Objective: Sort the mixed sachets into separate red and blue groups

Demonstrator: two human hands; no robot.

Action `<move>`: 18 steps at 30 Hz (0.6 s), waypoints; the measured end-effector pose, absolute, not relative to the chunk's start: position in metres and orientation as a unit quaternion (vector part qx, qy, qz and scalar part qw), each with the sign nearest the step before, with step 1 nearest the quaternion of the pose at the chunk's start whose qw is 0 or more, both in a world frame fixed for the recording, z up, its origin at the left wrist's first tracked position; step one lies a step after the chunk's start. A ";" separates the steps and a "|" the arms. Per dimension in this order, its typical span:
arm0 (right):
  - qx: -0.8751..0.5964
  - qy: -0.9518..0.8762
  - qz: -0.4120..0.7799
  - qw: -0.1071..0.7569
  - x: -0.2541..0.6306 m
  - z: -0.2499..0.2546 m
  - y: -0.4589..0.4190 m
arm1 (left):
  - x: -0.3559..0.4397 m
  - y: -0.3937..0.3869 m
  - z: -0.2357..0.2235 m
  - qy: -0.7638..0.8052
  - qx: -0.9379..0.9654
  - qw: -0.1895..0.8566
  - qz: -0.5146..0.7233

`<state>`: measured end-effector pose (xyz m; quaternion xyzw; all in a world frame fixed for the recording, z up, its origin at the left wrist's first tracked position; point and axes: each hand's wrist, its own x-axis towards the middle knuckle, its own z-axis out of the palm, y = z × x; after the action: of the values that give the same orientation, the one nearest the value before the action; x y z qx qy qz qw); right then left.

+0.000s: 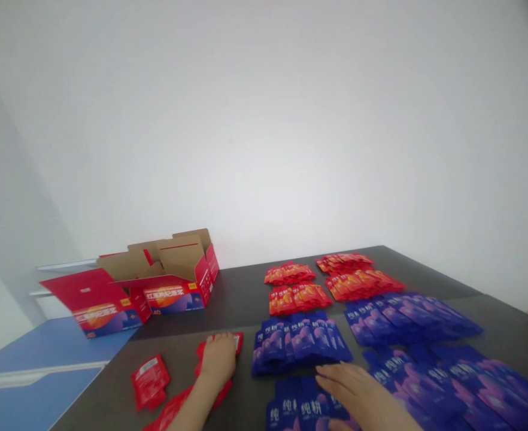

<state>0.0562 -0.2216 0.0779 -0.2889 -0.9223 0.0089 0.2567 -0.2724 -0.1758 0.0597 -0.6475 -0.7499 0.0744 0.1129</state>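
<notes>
My left hand (pixel 218 359) lies palm down on a red sachet (pixel 237 342), and I cannot tell whether its fingers grip it. Another loose red sachet (pixel 150 381) lies to its left, with more (pixel 169 410) near my left wrist. My right hand (pixel 358 395) rests with spread fingers on a row of blue sachets (pixel 300 404), holding nothing visible. Just above the hands sits a blue sachet group (pixel 302 344). Further right, many more blue sachets (pixel 452 389) lie in overlapping rows. Overlapping red sachets (pixel 300 298) form rows at the far side.
An open red cardboard carton (pixel 174 294) with brown flaps stands at the far left of the dark table (pixel 241 293). A second red carton panel (pixel 106 302) leans beside it. A blue surface (pixel 39 359) lies beyond the table's left edge.
</notes>
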 end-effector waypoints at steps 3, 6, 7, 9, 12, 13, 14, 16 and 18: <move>-0.312 -0.917 0.052 0.242 0.049 0.073 -0.215 | -0.277 -0.170 0.058 -0.753 -0.641 0.136 0.061; -0.319 -0.915 0.079 0.235 0.043 0.069 -0.210 | -0.288 -0.164 0.058 -0.752 -0.640 0.152 0.046; -0.318 -0.914 0.086 0.238 0.041 0.068 -0.208 | -0.293 -0.163 0.059 -0.753 -0.638 0.156 0.043; -0.316 -0.909 0.100 0.252 0.038 0.065 -0.203 | -0.302 -0.161 0.065 -0.750 -0.639 0.169 0.023; -0.326 -0.890 0.131 0.290 0.034 0.065 -0.194 | -0.307 -0.163 0.081 -0.726 -0.657 0.187 -0.079; -0.334 -0.879 0.147 0.306 0.032 0.067 -0.190 | -0.303 -0.165 0.088 -0.715 -0.664 0.178 -0.129; -0.342 -0.867 0.168 0.323 0.029 0.070 -0.186 | -0.295 -0.168 0.095 -0.702 -0.673 0.153 -0.177; -0.354 -0.833 0.229 0.359 0.021 0.079 -0.178 | -0.269 -0.176 0.107 -0.674 -0.691 0.053 -0.254; -0.353 -0.793 0.312 0.385 0.010 0.087 -0.172 | -0.236 -0.186 0.111 -0.619 -0.721 -0.079 -0.302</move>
<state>0.0103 -0.1721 0.0867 -0.3533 -0.7934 0.3121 0.3851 -0.2355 -0.1858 0.1109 -0.7207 -0.6191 -0.3018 -0.0791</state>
